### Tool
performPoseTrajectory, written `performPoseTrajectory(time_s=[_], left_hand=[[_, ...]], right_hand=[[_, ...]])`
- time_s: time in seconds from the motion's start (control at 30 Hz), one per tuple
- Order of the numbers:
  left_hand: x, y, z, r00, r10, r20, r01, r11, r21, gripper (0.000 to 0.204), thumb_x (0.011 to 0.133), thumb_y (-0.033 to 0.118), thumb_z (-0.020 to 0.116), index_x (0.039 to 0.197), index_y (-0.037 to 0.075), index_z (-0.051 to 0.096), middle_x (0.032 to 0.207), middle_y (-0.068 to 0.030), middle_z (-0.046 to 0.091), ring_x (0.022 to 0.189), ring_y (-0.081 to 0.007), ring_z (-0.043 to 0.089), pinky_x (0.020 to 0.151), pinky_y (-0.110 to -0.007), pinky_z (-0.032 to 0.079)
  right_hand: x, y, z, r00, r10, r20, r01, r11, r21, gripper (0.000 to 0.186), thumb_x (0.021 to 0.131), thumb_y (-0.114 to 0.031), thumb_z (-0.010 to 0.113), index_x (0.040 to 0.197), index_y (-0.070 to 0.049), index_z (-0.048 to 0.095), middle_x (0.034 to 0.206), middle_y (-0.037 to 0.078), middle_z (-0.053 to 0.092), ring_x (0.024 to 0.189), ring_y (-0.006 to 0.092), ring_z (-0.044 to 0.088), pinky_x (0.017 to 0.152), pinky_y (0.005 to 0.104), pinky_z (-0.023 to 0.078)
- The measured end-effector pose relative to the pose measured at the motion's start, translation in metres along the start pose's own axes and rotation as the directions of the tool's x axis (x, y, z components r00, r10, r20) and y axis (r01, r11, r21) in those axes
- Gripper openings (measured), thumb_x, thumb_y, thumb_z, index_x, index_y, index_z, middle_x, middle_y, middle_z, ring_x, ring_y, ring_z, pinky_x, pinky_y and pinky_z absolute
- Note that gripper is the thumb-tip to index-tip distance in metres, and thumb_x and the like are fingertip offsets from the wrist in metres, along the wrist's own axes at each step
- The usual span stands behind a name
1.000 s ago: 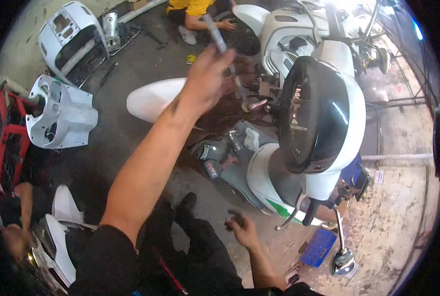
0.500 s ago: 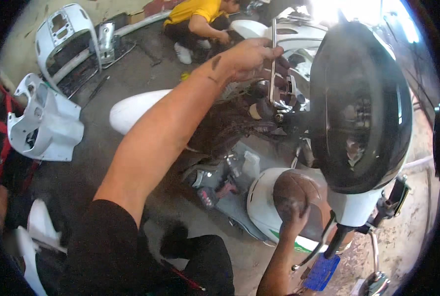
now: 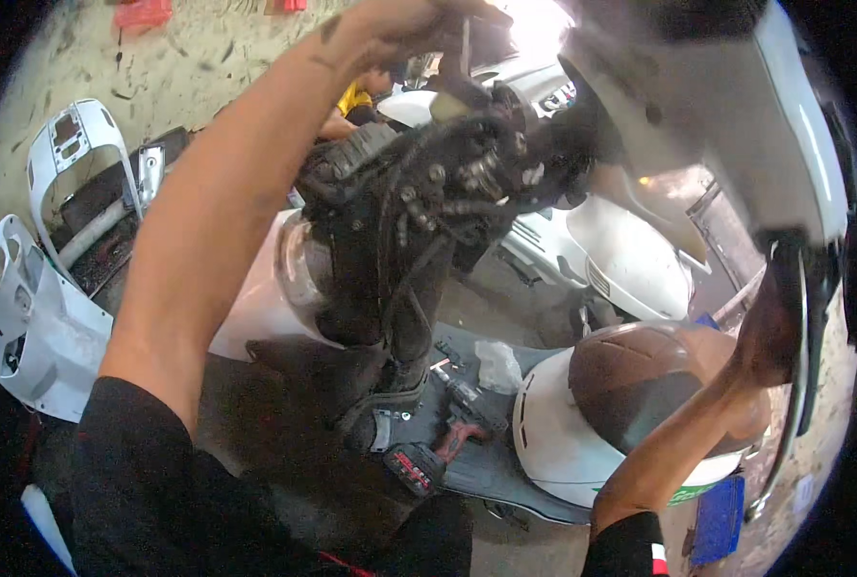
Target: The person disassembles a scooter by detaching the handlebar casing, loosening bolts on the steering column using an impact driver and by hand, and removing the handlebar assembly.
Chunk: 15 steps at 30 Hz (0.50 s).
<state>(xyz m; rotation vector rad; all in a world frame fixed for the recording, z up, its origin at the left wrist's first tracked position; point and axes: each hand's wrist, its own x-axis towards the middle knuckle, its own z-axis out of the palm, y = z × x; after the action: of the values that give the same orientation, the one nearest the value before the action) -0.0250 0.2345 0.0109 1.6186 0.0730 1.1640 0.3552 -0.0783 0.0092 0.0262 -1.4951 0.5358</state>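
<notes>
At two o'clock, the white scooter handlebar cowl (image 3: pixel 707 101) is lying lengthwise toward my nearer right hand (image 3: pixel 772 325) at three; my left hand (image 3: pixel 428 19) is hanging at twelve. I can't tell whether either is gripping.

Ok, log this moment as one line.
left grip: at metal bar, closure unclear | right grip: beside chrome lever, hold unclear | footboard: power drill, clear plastic | right of drill: brown seat
</notes>
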Motion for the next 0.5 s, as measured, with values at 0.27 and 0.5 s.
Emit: performPoseTrajectory(time_s=[0.27, 0.5], left_hand=[[-0.021, 0.008, 0.002, 0.986, 0.158, -0.05, -0.158, 0.987, 0.004, 0.027, 0.099, 0.018, 0.044, 0.115, -0.005, 0.042, 0.113, -0.0222, 0.059, 0.1, -0.0335, 0.063, 0.088, -0.046, 0.053], [0.012, -0.003, -0.012, 0.997, 0.077, -0.011, -0.077, 0.997, 0.021, 0.028, 0.096, 0.016, 0.051, 0.116, -0.003, 0.046, 0.106, -0.0189, 0.065, 0.092, -0.0296, 0.066, 0.071, -0.037, 0.057]], right_hand=[[0.004, 0.022, 0.06, 0.955, 0.121, 0.271, -0.142, 0.988, 0.061, 0.034, 0.09, -0.017, 0.052, 0.12, -0.003, 0.058, 0.13, 0.017, 0.053, 0.124, 0.0324, 0.044, 0.11, 0.0485, 0.02], [0.044, 0.012, 0.074, 0.984, -0.146, 0.102, 0.172, 0.928, -0.331, 0.059, 0.074, -0.018, 0.072, 0.127, -0.002, 0.052, 0.135, 0.019, 0.048, 0.127, 0.0371, 0.039, 0.111, 0.056, 0.022]])
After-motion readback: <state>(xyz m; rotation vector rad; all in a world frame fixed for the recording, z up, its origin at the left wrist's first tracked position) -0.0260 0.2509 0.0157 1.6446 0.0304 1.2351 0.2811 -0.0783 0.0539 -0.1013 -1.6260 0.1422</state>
